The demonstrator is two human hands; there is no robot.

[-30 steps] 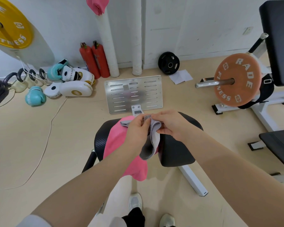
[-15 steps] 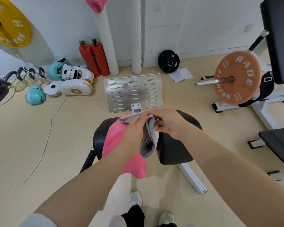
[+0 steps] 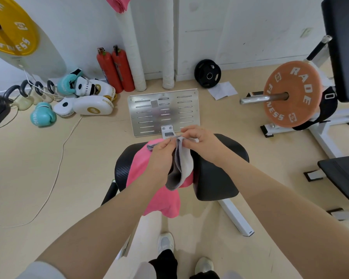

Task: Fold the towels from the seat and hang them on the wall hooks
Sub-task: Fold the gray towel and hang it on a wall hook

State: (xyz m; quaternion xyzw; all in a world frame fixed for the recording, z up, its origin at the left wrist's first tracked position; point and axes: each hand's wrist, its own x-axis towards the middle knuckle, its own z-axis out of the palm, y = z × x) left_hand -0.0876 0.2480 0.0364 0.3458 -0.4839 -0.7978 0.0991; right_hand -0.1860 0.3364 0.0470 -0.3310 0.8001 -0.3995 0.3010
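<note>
**Grey towel pinched over the seat**

While both arms reach forward, the padded black vinyl seat (image 3: 216, 178) lies directly beneath the hands. A bright pink cloth towel (image 3: 159, 200) is draped over the seat below the left hand, its lower edge hanging off the near rim. The small grey cloth towel (image 3: 181, 166) hangs between the two hands, doubled over lengthwise. The left hand (image 3: 161, 156) is closed, pinching the grey towel's top edge. The right hand (image 3: 201, 141) is likewise closed, pinching the same edge just beside the left fingertips.
</note>
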